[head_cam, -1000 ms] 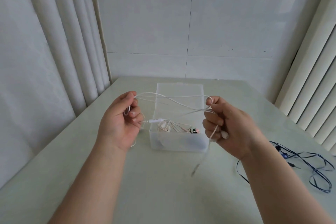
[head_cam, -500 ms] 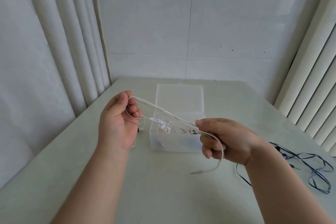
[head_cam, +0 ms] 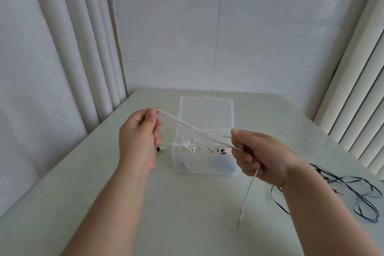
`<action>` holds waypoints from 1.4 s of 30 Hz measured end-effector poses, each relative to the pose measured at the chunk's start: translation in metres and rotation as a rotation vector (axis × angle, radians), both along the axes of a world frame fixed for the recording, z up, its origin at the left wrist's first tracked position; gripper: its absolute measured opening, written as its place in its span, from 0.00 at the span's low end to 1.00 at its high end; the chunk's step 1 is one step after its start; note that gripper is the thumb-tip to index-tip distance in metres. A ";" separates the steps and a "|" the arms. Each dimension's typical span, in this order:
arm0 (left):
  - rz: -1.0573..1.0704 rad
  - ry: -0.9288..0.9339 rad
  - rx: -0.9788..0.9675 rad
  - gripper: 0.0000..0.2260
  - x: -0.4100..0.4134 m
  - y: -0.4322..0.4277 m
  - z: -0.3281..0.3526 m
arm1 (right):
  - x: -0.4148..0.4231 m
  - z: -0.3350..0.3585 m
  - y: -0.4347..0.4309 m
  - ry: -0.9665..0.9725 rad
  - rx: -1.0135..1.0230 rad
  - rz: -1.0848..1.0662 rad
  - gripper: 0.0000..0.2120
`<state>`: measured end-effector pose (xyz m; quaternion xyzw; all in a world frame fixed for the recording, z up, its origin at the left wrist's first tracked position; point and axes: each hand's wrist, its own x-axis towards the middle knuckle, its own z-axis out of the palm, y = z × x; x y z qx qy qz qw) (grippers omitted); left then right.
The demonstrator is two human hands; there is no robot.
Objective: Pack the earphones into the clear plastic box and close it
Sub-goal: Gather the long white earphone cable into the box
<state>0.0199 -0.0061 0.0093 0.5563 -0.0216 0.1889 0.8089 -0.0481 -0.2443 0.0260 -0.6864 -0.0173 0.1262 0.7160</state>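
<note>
Earphones (head_cam: 197, 131) cord stretched above open box (head_cam: 204, 165), long axis upper-left to lower-right. Left hand (head_cam: 138, 139) pinches high end; right hand (head_cam: 261, 156) clenched round low end. Plug (head_cam: 241, 215) dangles downward. Remote (head_cam: 179, 144) marking unreadable.

Left hand (head_cam: 138, 139), right hand (head_cam: 260, 157) stretching white earphones (head_cam: 195, 131), open box (head_cam: 204, 151)

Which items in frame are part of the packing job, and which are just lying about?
Job: white earphones, stretched between left hand and right hand; clear plastic box, lid open; blue earphones on the table, likely next.
Lying about: curtain; blinds.
</note>
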 end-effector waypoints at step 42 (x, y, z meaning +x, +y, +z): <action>-0.153 0.161 -0.545 0.07 0.002 0.008 0.007 | 0.005 0.000 0.001 -0.069 -0.142 -0.176 0.17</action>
